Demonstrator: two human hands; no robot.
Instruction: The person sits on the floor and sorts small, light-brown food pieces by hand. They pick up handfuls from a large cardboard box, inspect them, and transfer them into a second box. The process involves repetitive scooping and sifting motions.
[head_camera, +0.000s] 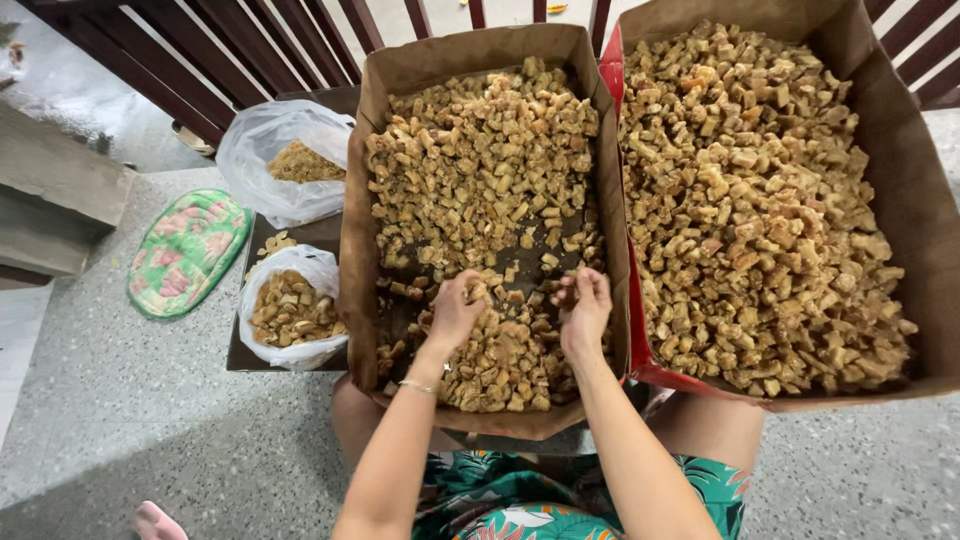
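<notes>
Left hand (455, 308) and right hand (583, 305) each grasp brown chunks (480, 160) inside the paper-lined box (352, 250). A second, fuller box (920, 200) stands just beside it, to the right.

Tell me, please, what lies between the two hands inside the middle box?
In the head view, a small heap of brown food pieces lies between the left hand and the right hand, on the paper-lined box floor. Both hands touch pieces.

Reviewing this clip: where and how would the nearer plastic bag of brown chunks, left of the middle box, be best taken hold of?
Probably at the rolled-down rim of the nearer plastic bag, coming from above. The mouth stands open and slack, chunks filling the bottom, so gathering the loose rim gives a grip without spilling; the box crowds its right side.
</notes>
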